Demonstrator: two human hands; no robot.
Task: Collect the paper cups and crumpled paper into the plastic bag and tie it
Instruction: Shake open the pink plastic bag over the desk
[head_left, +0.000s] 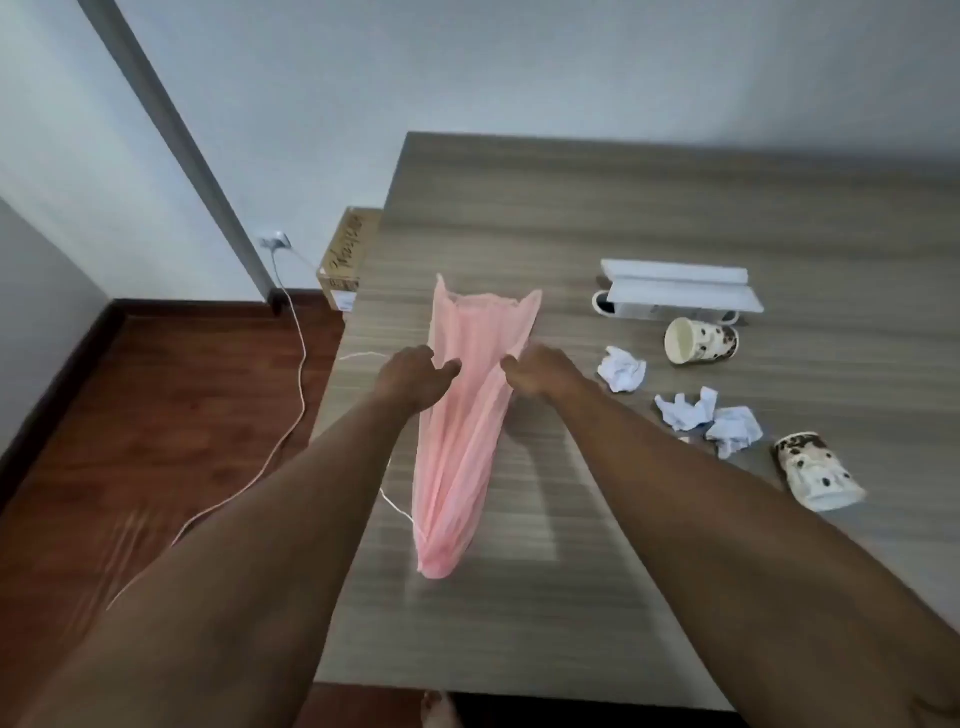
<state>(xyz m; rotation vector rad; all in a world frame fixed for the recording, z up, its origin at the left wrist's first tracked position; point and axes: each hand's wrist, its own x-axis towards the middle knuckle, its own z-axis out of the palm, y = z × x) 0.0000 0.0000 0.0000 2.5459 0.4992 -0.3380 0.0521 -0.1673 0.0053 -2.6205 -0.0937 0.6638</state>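
Above the grey wood-grain table, the left hand and right hand each pinch a side of the thin pink plastic bag. It hangs long and narrow, mouth pointing away toward the wall, closed bottom nearest the person; whether it touches the tabletop is unclear. The spotted paper cups and crumpled white paper lie to its right.

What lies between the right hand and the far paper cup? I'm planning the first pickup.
One crumpled paper lies between the right hand and the far paper cup, in the head view.
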